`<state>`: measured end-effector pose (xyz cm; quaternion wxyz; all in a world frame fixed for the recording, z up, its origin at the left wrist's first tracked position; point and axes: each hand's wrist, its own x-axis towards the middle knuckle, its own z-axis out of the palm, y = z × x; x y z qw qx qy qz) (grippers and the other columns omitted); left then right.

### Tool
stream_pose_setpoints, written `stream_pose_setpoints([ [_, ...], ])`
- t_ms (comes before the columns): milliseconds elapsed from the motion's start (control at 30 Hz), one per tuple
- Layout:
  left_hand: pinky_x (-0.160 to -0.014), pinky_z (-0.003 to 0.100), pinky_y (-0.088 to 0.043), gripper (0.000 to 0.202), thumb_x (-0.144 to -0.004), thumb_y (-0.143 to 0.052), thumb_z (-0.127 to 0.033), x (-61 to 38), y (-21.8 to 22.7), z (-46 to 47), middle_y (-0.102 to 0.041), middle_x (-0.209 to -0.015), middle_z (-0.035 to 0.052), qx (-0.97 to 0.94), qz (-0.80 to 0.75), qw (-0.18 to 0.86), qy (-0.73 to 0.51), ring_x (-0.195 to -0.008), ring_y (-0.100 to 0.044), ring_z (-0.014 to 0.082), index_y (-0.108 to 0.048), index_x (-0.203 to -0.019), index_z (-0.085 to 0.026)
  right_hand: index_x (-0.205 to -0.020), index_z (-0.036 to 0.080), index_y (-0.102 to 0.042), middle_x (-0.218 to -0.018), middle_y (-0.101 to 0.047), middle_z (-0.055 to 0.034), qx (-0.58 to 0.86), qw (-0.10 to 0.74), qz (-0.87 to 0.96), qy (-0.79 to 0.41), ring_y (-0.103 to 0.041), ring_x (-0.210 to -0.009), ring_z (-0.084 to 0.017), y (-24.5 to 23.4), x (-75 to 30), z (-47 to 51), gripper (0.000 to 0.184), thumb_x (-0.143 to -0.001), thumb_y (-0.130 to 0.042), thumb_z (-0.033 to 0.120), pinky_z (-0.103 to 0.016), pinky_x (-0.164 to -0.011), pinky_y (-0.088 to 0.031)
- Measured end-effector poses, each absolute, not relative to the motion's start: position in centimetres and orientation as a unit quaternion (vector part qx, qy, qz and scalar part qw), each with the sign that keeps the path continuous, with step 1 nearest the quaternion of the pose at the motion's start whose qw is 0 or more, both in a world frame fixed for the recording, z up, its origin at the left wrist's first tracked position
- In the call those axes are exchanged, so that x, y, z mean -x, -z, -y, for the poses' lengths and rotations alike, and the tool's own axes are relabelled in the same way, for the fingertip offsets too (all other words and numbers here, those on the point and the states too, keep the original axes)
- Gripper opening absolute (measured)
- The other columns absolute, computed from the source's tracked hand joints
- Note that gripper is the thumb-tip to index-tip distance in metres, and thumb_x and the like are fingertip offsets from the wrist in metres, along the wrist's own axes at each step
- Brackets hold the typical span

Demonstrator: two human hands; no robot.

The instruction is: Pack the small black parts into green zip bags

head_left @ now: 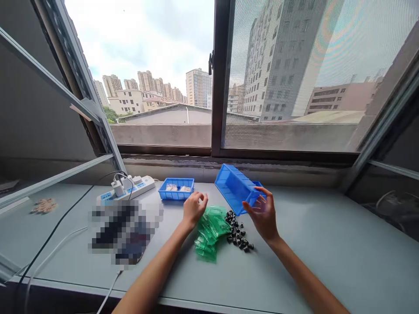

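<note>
My right hand [263, 214] grips the near end of a blue plastic bin [233, 185], which is tilted up on its side above the table. Below the bin lies a heap of small black parts [238, 232]. To the left of them is a pile of green plastic bags [210, 231]. My left hand [194, 208] hovers over the green bags with its fingers loosely curled and nothing in them.
A second blue tray [176, 195] with small packets stands at the back by the window sill. A white power strip [128, 188] with plugs and cables lies at the back left. A blurred-out object [126, 232] lies to the left of my left arm.
</note>
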<state>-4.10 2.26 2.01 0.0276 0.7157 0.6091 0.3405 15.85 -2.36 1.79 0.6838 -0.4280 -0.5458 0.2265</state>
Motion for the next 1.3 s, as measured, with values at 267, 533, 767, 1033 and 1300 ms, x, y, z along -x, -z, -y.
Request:
stream_pose_setpoints([
  [267, -0.067, 0.024, -0.048, 0.017, -0.087, -0.044, -0.027, 4.8, -1.6, -2.4, -0.059, -0.09, 0.0027, -0.815, -0.407, -0.11, -0.398, -0.07, -0.059, 0.0124, -0.055, -0.098, -0.019, -0.104, 0.024, -0.044, -0.072, -0.059, 0.0019, 0.431, 0.711, 0.442, -0.337, -0.055, -0.055, -0.013, -2.6, -16.2, 1.9, 0.059, -0.059, -0.071, 0.052, -0.025, -0.043, -0.044],
  [533, -0.079, 0.033, -0.051, 0.038, -0.084, -0.057, -0.03, 4.4, -1.3, -2.3, -0.055, -0.114, 0.0047, -0.861, -0.333, -0.183, -0.338, -0.092, -0.058, 0.0177, -0.049, -0.12, -0.028, -0.114, 0.023, -0.043, -0.081, -0.063, -0.0022, 0.453, 0.666, 0.41, -0.428, -0.058, -0.061, -0.017, -2.2, -15.6, 1.8, 0.076, -0.054, -0.068, 0.062, -0.026, -0.044, -0.047],
  [767, -0.071, 0.027, -0.05, 0.009, -0.083, -0.057, -0.018, 4.7, -1.3, -2.6, -0.064, -0.088, 0.001, -0.866, -0.366, -0.171, -0.294, -0.086, -0.059, 0.0161, -0.064, -0.085, -0.023, -0.128, 0.024, -0.039, -0.094, -0.063, -0.0055, 0.458, 0.601, 0.47, -0.456, -0.062, -0.067, -0.019, -1.4, -16.3, 1.0, 0.081, -0.062, -0.058, 0.067, -0.029, -0.047, -0.052],
  [1033, -0.064, 0.023, -0.05, 0.014, -0.083, -0.054, -0.015, 5.3, -0.9, -3.2, -0.063, -0.091, -0.0001, -0.783, -0.496, -0.041, -0.373, -0.092, -0.06, 0.0159, -0.06, -0.093, -0.024, -0.117, 0.024, -0.053, -0.121, -0.054, -0.0101, 0.583, 0.539, 0.565, -0.227, -0.064, -0.064, -0.018, 0.0, -18.3, -0.1, 0.049, -0.074, -0.05, 0.047, -0.031, -0.045, -0.051],
  [1300, -0.073, 0.03, -0.054, 0.021, -0.079, -0.057, -0.024, 5.8, -1.0, -4.1, -0.058, -0.111, 0.0054, -0.768, -0.475, 0.028, -0.429, -0.107, -0.054, 0.0215, -0.062, -0.1, -0.022, -0.106, 0.026, -0.06, -0.118, -0.057, -0.006, 0.605, 0.449, 0.656, -0.047, -0.062, -0.089, -0.022, 2.4, -19.4, -1.4, 0.035, -0.074, -0.048, 0.029, -0.038, -0.071, -0.053],
])
